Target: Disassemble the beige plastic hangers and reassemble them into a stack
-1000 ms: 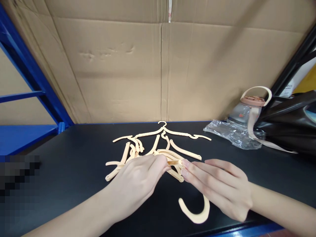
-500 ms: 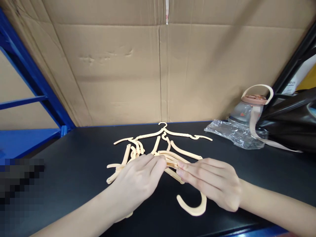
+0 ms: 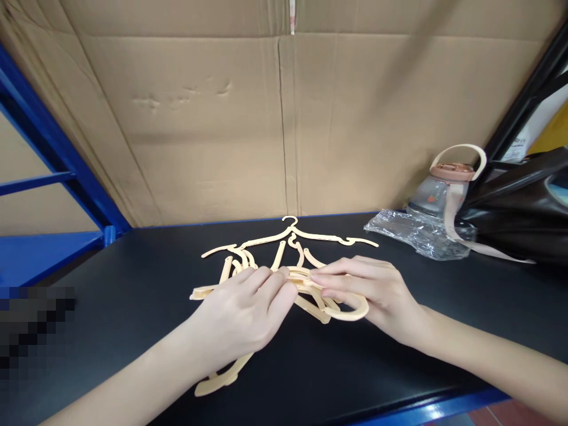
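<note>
My left hand (image 3: 248,305) is closed around cream plastic hanger arms, whose ends stick out on its left and below it. Close by on the right, my right hand (image 3: 373,290) pinches the base of a cream hanger hook (image 3: 350,315), which curves out under its fingers. The two hands nearly meet over a pile of loose cream hanger pieces (image 3: 313,309), partly hidden by them. Behind the pile, an opened hanger (image 3: 270,238) lies flat with its hook toward the cardboard.
The black table (image 3: 110,307) carries a clear plastic bag (image 3: 417,234) and a strapped bottle (image 3: 437,192) at the back right, beside a black bag (image 3: 523,198). A cardboard wall (image 3: 199,130) stands behind. Blue frame bars (image 3: 66,148) rise at the left.
The held hook has swung up and away from the table's front edge, to beneath my right fingers. Hanger arms now show more below my left hand. The view has shifted slightly.
</note>
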Available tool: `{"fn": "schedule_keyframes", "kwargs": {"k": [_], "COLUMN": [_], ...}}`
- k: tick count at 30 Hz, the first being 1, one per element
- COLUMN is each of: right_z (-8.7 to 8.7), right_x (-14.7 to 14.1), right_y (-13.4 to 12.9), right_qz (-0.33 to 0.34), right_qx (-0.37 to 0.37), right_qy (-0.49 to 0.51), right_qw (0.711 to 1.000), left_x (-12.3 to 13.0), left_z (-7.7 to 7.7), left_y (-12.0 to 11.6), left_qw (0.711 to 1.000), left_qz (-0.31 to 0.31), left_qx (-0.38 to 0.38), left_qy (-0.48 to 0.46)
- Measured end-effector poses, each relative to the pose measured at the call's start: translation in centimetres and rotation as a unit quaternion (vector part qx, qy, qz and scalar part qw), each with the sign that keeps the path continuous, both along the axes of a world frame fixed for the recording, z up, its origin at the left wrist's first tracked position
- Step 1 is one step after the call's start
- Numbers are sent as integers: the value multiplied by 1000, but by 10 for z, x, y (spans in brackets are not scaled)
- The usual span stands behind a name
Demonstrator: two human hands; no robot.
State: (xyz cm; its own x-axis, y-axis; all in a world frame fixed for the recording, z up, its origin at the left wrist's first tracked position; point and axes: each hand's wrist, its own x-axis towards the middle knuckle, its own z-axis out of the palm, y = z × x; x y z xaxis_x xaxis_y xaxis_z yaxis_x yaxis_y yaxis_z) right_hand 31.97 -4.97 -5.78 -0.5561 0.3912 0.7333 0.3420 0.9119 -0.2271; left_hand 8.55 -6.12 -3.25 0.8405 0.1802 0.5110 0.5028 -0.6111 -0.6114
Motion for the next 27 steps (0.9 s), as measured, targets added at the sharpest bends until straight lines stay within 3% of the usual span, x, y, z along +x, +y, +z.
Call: {"fn": "schedule_keyframes", "kwargs": {"k": [5, 11, 15, 17, 20, 24, 27], "right_z": [-1, -5, -5, -3, 2, 3, -2], "right_x": [-2, -9, -15, -15, -5, 18, 28], "right_y": [6, 5, 0, 1, 13, 39, 53], "right_qz": [29, 59, 93, 88, 51, -90, -160], "right_qx": [-173, -400, -457, -455, -392, -251, -180], "right_qy": [60, 162, 172, 149, 97, 9, -86], "right_qw": [983, 900, 868, 874, 914, 964, 967], "left_x": [1, 8, 12, 11, 7, -4, -12], "left_z": [-8, -7, -2, -1, 1, 5, 10], "left_y": [4, -1, -7, -8, -2, 10, 19], "left_qw": [989, 957, 920, 902, 887, 881, 885], "left_qz": [26, 78, 93, 96, 122, 154, 190], "left_qx": [-133, -240, -362, -403, -419, -407, -375], "left_qy": [-53, -140, -119, -120, -151, -185, -201]}}
